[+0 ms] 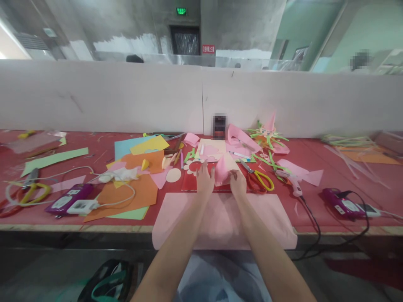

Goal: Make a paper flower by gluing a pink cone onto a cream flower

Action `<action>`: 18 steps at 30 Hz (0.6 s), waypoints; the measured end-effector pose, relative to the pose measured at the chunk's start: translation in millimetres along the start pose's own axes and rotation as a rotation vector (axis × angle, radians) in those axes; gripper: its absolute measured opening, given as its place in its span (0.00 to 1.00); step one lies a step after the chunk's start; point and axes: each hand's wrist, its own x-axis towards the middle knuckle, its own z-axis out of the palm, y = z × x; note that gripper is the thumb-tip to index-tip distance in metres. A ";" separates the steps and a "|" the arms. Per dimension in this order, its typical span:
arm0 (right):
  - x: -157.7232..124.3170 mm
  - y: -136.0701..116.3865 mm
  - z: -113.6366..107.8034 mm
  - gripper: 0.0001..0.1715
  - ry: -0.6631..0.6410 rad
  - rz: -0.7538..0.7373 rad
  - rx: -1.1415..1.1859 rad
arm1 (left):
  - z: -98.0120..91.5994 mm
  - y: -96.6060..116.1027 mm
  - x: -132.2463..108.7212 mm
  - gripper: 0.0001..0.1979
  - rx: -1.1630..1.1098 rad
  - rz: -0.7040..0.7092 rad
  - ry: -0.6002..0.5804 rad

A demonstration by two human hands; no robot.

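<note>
My left hand rests on a red card, fingers stretched forward and touching the left edge of a folded pink paper piece. My right hand pinches the right lower side of that same pink piece, fingers curled on it. The pink piece stands up like a small cone between both hands. A large pink sheet lies under my forearms and hangs over the table's front edge. White flower cutouts lie on the red card.
Scissors with yellow handles lie right of my right hand, a glue gun further right. Orange, blue and yellow papers, a purple device and cables lie on the left. Another purple device sits right. A white partition backs the red table.
</note>
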 end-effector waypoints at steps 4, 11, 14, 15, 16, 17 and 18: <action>-0.8 -2.8 -1.8 0.14 0.012 0.011 0.001 | 0.6 -5.6 -1.0 0.20 0.240 -0.164 -0.083; -1.9 -4.5 -2.9 0.16 0.028 0.014 0.025 | 4.9 -6.4 -5.2 0.22 0.340 -0.153 -0.154; -1.6 -4.4 -3.0 0.16 0.018 0.014 0.015 | 3.9 -5.8 -4.5 0.23 0.334 -0.150 -0.161; -1.4 -4.3 -3.1 0.16 0.013 0.015 0.009 | 3.7 -5.9 -4.1 0.23 0.334 -0.150 -0.164; -1.3 -4.1 -3.1 0.16 0.008 0.015 0.007 | 3.6 -6.0 -3.8 0.23 0.333 -0.148 -0.167; -1.3 -3.9 -3.1 0.16 0.005 0.015 0.008 | 3.7 -6.2 -3.6 0.23 0.331 -0.145 -0.169; -1.2 -3.7 -3.1 0.16 0.005 0.016 0.011 | 3.9 -6.6 -3.4 0.23 0.329 -0.141 -0.168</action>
